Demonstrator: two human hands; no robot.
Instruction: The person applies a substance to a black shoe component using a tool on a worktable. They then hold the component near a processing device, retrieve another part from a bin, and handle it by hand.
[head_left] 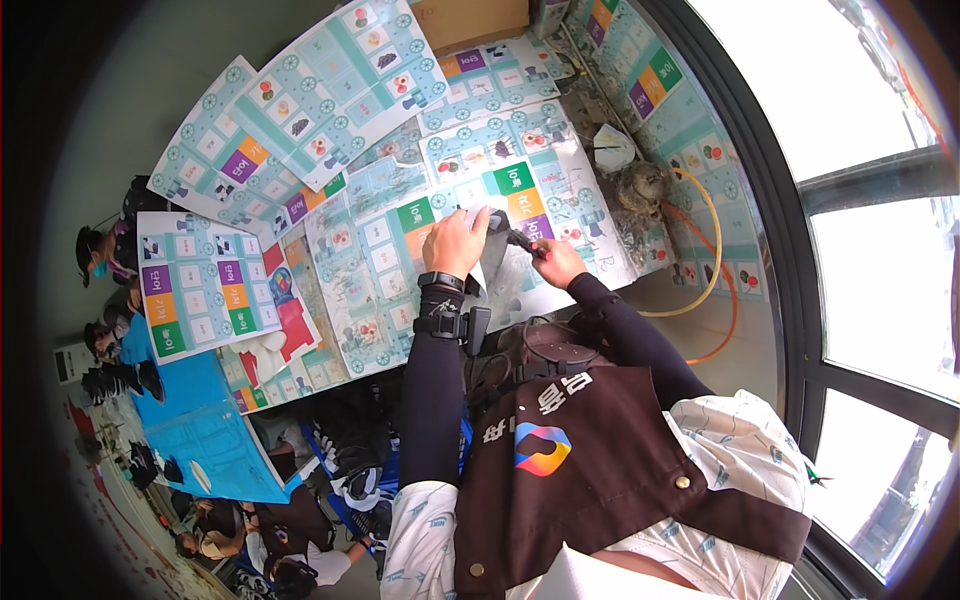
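Note:
My left hand (455,246) is closed on a small flat piece, grey (494,250) with a white part beside it, held just above the sheet-covered table. Its exact kind is hard to make out. In my right hand (559,264) is a slim black tool (521,240) with a touch of red near the fingers. The tool's dark tip reaches left to the upper edge of the grey piece. Whether the tip touches it, I cannot tell. Under both hands lie printed sheets (385,262) with coloured blocks and small pictures, taped over the tabletop.
Loose printed boards (345,85) overlap at the far left. A red and white object (290,325) lies by the left edge. A dirty lump-shaped item (640,185) and a white cup-like piece (612,148) sit far right, near yellow (718,240) and orange hoses. Other people work beyond a blue table (205,425).

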